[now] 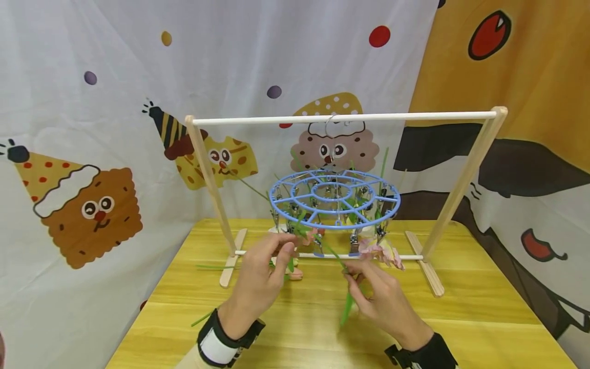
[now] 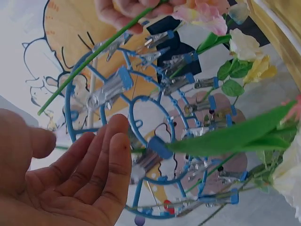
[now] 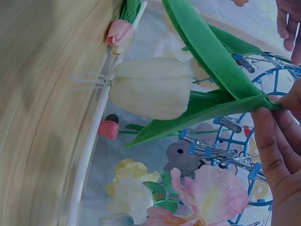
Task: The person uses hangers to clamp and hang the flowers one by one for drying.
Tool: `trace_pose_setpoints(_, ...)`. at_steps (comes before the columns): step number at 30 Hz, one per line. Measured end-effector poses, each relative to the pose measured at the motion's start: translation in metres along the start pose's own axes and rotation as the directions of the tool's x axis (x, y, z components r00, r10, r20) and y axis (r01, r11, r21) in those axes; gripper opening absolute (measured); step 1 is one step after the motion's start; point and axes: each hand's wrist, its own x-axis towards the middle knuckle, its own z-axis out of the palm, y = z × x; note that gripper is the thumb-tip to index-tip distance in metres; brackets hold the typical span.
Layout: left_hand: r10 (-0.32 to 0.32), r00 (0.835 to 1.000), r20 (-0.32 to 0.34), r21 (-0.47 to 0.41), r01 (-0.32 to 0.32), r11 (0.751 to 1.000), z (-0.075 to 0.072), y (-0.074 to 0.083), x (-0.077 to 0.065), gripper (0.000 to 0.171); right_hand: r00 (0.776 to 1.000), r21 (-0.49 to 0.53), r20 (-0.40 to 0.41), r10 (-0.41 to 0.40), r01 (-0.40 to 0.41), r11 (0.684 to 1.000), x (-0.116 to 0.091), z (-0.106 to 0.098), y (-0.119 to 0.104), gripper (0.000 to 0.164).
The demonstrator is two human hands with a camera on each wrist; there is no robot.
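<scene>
My right hand [image 1: 380,292] pinches the green stem of an artificial white tulip [image 3: 150,89] between thumb and fingers. The tulip's bloom hangs head down, and its long green leaves [image 3: 207,52] spread beside it. Its bare stem [image 2: 94,52] slants up toward the left hand in the head view. My left hand [image 1: 260,271] is raised at the front left of a round blue clip hanger [image 1: 335,200], its fingers loosely bent and holding nothing. Metal clips [image 2: 110,89] with blue tips hang around the rings. Clipped flowers hang below, among them a pink one [image 1: 380,251].
A wooden stand with a white top bar [image 1: 345,118] carries the hanger by a hook. Its feet [image 1: 424,264] stand on the wooden table [image 1: 488,307]. Loose green stems [image 1: 203,318] and a pink tulip [image 1: 295,274] lie on the left part. A printed cloth [image 1: 230,56] hangs behind.
</scene>
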Motion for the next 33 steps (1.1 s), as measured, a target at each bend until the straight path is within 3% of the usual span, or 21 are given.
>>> trace_pose_setpoints(7,0.016,0.999,0.029,0.025,-0.017,1.0,0.014,0.008,0.004,0.025,0.999,0.017,-0.052,-0.008,0.009,1.0,0.005,0.0,-0.004,0.029)
trace_pose_setpoints(16,0.024,0.997,0.069,0.021,-0.026,0.999,0.03,0.012,0.012,0.04,0.995,0.007,-0.085,0.044,-0.044,0.999,0.012,-0.001,-0.012,0.043)
trace_pose_setpoints(24,-0.027,0.997,0.066,0.033,0.025,0.999,0.037,0.015,0.017,0.035,0.993,-0.008,-0.121,0.011,-0.012,1.0,0.019,-0.001,-0.017,0.039)
trace_pose_setpoints(30,-0.087,0.993,0.083,-0.027,0.089,0.996,0.039,0.013,0.021,0.028,0.992,0.028,-0.129,0.0,0.004,1.0,0.024,-0.002,-0.018,0.013)
trace_pose_setpoints(33,-0.113,0.989,0.092,-0.053,0.118,0.992,0.04,0.012,0.022,0.028,0.992,0.055,-0.129,0.009,-0.001,0.998,0.026,-0.003,-0.018,0.012)
